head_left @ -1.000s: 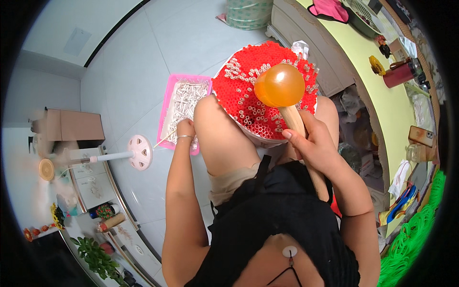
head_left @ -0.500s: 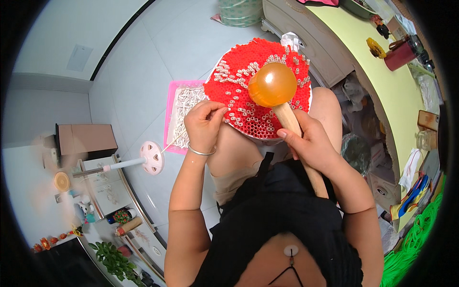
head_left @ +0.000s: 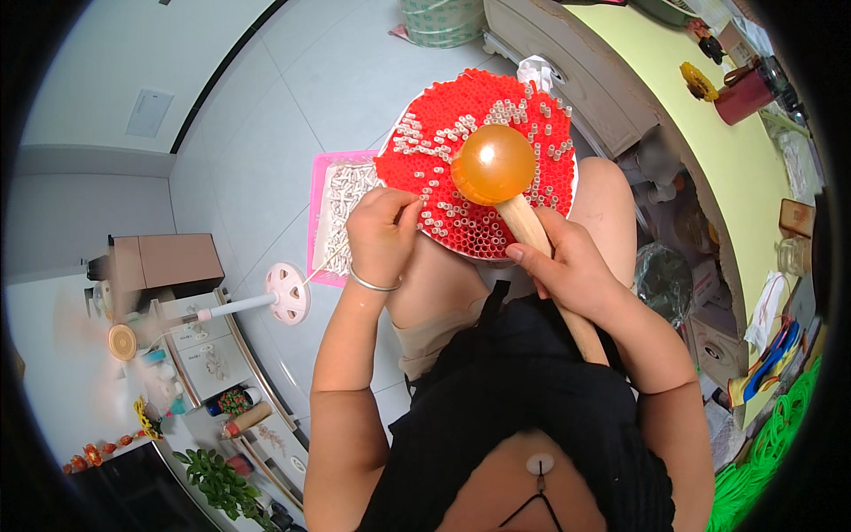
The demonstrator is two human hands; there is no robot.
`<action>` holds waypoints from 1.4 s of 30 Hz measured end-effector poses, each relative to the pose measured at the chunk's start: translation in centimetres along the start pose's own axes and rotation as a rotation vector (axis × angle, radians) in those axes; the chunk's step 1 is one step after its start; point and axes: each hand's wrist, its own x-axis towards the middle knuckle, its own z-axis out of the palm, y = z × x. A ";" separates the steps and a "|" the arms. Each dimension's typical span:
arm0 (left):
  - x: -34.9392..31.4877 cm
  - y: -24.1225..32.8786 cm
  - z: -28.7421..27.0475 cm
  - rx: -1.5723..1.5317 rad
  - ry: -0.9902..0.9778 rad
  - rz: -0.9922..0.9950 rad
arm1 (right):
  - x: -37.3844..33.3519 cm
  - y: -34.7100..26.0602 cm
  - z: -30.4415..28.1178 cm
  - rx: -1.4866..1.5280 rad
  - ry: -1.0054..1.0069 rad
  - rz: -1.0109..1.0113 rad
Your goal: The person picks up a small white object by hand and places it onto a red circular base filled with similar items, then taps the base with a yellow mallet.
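1. Right hand [head_left: 572,266]: fingers wrapped around mallet [head_left: 524,223]; amber head [head_left: 493,164] beyond fingertips, above red tubes [head_left: 456,93].
2. Left hand [head_left: 383,235]: thumb and forefinger drawn together at red tubes' edge; contents cannot be determined.
3. Pink basket [head_left: 316,204], white tubes [head_left: 348,189] inside: just left of left fingers.

Glossy plastic-looking mallet head [head_left: 493,166], smooth wooden handle [head_left: 525,223], matt red tubes [head_left: 463,96], shiny metal bangle [head_left: 375,287]

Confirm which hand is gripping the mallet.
The right hand: it wraps the wooden handle of the orange-headed mallet. The left hand is off the mallet, at the left edge of the packed red tubes.
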 end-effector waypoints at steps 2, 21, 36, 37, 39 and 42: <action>0.2 -0.1 0.1 0.051 0.006 0.088 | 0.0 -0.1 0.2 -0.003 -0.002 -0.003; -2.6 -6.8 -3.5 -0.620 0.214 -0.520 | -0.2 -7.1 3.4 -0.348 -0.074 -0.228; -7.7 -21.7 0.8 0.226 0.003 -0.563 | 1.9 -7.6 3.6 -0.819 -0.113 -0.211; -8.5 -24.3 0.8 0.324 -0.119 -0.626 | 1.6 -8.3 4.2 -0.742 -0.124 -0.258; -9.8 -27.4 2.9 0.421 -0.315 -0.660 | 0.8 -7.9 4.8 -0.677 -0.105 -0.380; -11.3 -28.7 4.9 0.475 -0.516 -0.610 | 2.5 -5.3 4.6 -0.828 -0.095 -0.302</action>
